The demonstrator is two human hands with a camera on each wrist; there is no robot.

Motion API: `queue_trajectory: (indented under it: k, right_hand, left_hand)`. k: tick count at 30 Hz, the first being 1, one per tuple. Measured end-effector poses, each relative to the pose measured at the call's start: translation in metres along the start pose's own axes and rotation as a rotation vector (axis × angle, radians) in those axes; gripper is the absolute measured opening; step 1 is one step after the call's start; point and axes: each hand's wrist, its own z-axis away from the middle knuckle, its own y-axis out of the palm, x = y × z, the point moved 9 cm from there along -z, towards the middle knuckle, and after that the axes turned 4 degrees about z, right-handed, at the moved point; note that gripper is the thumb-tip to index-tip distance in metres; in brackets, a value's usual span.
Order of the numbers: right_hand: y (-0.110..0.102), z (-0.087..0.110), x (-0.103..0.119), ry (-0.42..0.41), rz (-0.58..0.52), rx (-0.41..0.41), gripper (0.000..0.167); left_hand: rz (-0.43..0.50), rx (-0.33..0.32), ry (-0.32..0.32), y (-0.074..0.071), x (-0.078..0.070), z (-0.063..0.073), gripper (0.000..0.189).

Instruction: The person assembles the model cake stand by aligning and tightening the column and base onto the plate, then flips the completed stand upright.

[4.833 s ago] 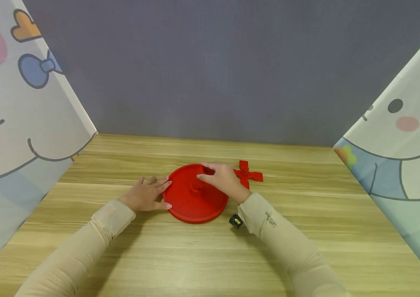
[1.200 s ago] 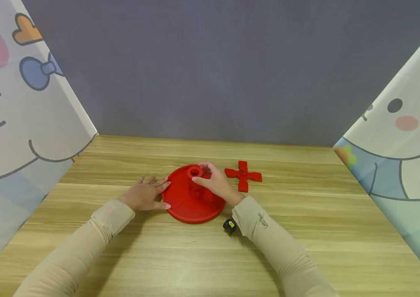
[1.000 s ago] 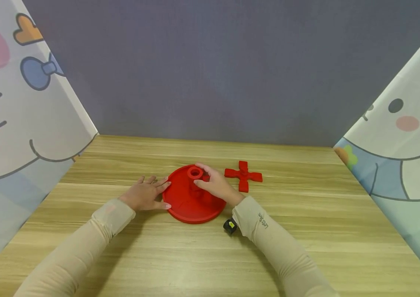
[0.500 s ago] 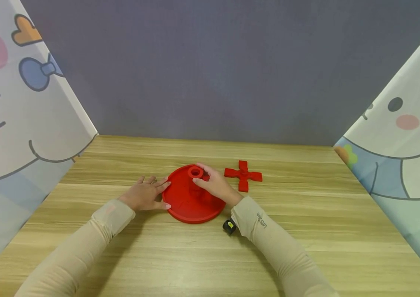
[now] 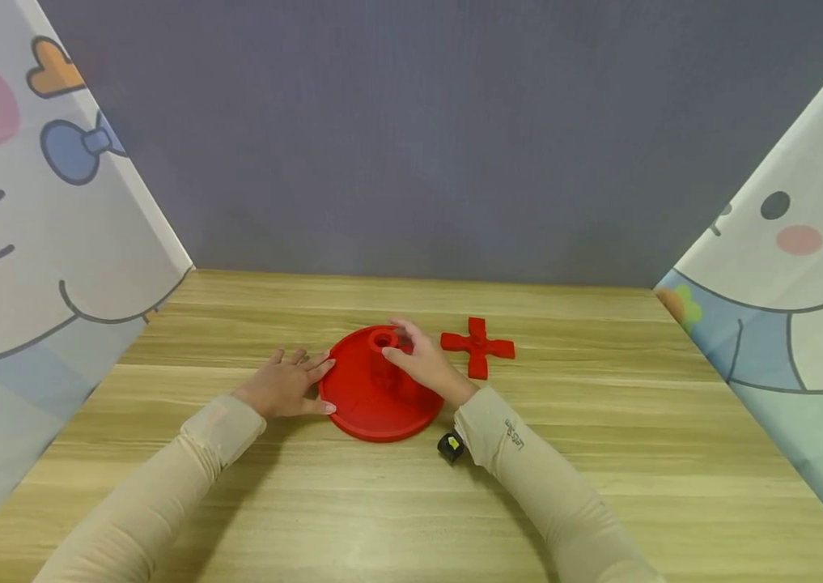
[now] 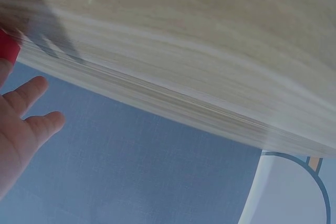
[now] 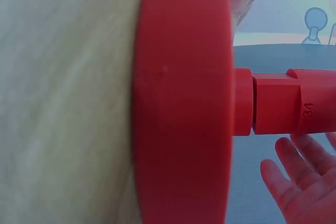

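Note:
A round red disc with a low rim (image 5: 356,409) lies on the wooden table in the head view. From its middle rises a hollow red post (image 5: 383,368), upright. My right hand (image 5: 426,360) holds the post near its top, thumb on the near side and fingers behind. In the right wrist view the post (image 7: 315,100) bears the number 34, and a thin dark seam parts it from the short collar (image 7: 241,102) on the disc. My left hand (image 5: 283,387) rests with spread fingers against the disc's left rim, thumb and fingertips touching it.
A red four-armed cross (image 5: 477,346) with a small raised middle lies right of the disc, behind my right wrist. A small black device (image 5: 451,445) sits at the right cuff. A grey panel (image 5: 418,146) stands behind the table, with cartoon-printed cloths (image 5: 768,202) at both sides.
Since the earliest frame my right hand has come lower and slightly left, baring the post's top and the cross. Lately only its fingers shift around the post. The left hand stays put.

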Motion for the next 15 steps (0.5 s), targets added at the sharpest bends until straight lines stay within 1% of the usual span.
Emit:
queue_trajectory:
  k: [3, 6, 9, 12, 15]
  right_hand:
    - [0.0007, 0.0010, 0.0004, -0.003, -0.001, 0.011, 0.046]
    - [0.0000, 0.0008, 0.0005, 0.001, -0.003, 0.002, 0.043]
    - [-0.0004, 0.0001, 0.0006, 0.004, -0.018, -0.009, 0.044]
    - [0.0010, 0.0000, 0.0006, -0.003, -0.038, 0.002, 0.047]
    - [0.0033, 0.0003, 0.0013, -0.016, -0.034, 0.018, 0.047]
  left_hand:
    - [-0.006, -0.004, 0.002, 0.0008, 0.0000, 0.0000, 0.084]
    - [-0.014, -0.008, 0.001, 0.0008, 0.0000, -0.0002, 0.084]
    - [-0.017, -0.009, -0.001, 0.0011, 0.0002, 0.0000, 0.084]
    - [-0.017, -0.009, -0.002, 0.0013, 0.0004, 0.0001, 0.084]
    - [-0.016, -0.008, -0.004, 0.0015, 0.0007, 0.0000, 0.084]
